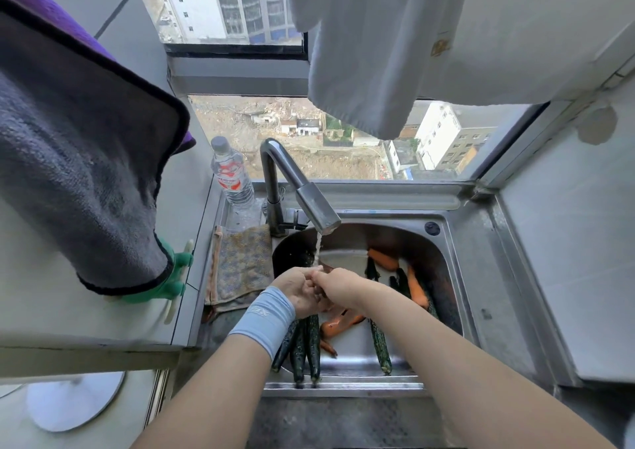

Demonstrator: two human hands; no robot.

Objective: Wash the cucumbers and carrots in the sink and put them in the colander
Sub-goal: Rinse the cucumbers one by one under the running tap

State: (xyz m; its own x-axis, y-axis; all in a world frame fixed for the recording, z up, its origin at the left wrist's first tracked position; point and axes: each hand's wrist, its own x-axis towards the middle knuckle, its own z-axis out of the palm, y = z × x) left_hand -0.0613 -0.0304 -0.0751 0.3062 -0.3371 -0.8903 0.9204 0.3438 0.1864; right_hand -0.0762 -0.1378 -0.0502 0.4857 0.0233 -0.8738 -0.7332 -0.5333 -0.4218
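Water runs from the faucet [302, 191] onto my two hands over the steel sink [457, 242]. My left hand [297, 294], with a pale blue wristband, and my right hand [338, 287] are closed together in the stream. They seem to grip a carrot [342, 321], whose orange end sticks out below them. Three dark cucumbers [304, 345] lie side by side at the sink's near left, and another cucumber [379, 345] lies to their right. More carrots [383, 259] and cucumbers rest at the far right of the sink. I cannot make out a colander.
A water bottle [232, 173] stands left of the faucet, with a patterned dishcloth [240, 266] draped over the sink's left edge. A green rubber glove [171, 283] and a grey towel [79, 173] hang at the left. White cloth [371, 53] hangs overhead before the window.
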